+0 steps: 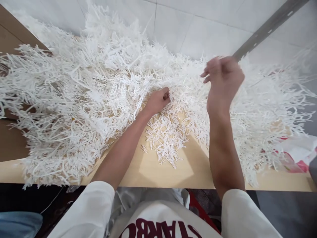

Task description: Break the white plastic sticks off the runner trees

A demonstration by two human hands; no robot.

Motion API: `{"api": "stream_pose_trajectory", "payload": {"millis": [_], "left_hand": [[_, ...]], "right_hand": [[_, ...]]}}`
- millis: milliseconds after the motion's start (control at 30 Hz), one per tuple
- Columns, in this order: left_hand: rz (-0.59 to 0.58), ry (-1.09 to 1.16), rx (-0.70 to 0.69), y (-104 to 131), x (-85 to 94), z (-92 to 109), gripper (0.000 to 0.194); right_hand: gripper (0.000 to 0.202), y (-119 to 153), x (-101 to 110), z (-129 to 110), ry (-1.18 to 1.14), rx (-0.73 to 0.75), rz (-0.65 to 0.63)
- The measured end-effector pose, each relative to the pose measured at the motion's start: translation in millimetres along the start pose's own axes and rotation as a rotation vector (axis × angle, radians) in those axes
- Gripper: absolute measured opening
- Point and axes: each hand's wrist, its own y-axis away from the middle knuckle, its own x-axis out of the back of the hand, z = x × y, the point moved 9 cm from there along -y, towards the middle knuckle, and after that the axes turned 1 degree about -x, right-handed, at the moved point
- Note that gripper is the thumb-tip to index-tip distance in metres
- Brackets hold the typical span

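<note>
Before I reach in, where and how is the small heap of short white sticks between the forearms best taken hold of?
Probably scoop the heap at its tapered tip, coming from the near side: bare tabletop lies there, while the far side meets tangled white strands. It lies loose and crisscrossed, so scooping likely beats pinching.

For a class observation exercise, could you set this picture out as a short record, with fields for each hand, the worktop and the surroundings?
Left hand: curled, at the pile of branching white sprigs; grip unclear
Right hand: raised above the pile, blurred; grip unclear
Loose pieces: short white sticks on the wood-toned tabletop
Left edge: brown cardboard
Right edge: pink-and-white plastic package
Beyond the pile: pale tiles, slotted metal bar
</note>
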Motion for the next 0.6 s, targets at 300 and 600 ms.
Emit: {"api": "stream_pose_trajectory", "payload": {"millis": [300, 600], "left_hand": [[0.055, 0.042, -0.059, 2, 5.0, 7, 0.015], [0.048, 0.041, -0.038, 3, 3.9, 5, 0.005]], "right_hand": [[0.032, 37, -80, 34, 0.256, -0.046, -0.65], [0.017, 40, -83, 52, 0.367, -0.132, -0.694]]}}
